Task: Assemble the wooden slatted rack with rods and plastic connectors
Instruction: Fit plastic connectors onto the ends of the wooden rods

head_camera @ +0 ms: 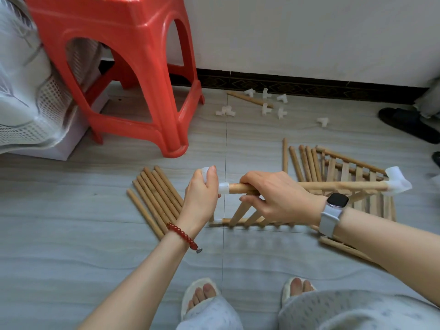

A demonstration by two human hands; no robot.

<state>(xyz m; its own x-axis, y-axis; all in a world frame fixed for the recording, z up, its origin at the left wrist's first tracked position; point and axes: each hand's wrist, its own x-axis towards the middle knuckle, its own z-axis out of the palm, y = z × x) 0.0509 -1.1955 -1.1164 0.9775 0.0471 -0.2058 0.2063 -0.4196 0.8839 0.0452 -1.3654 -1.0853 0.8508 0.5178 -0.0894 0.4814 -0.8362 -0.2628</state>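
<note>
Grey tiled floor (119,246) by a white wall, with a red stool (123,67) in the upper left of the frame. Mid-frame, the left hand (202,194) is wrapped around a white connector (223,188) sitting on the end of a rod (333,186), and the right hand (273,198) grips that same rod just beside it. The rod is the top rail of a slatted panel (250,216) standing tilted on the floor, with another connector (397,183) capping its far right end. Loose rods (154,201) lie in a bunch left of the hands, more rods (302,163) up right, and spare connectors (266,103) are scattered near the skirting at the top.
</note>
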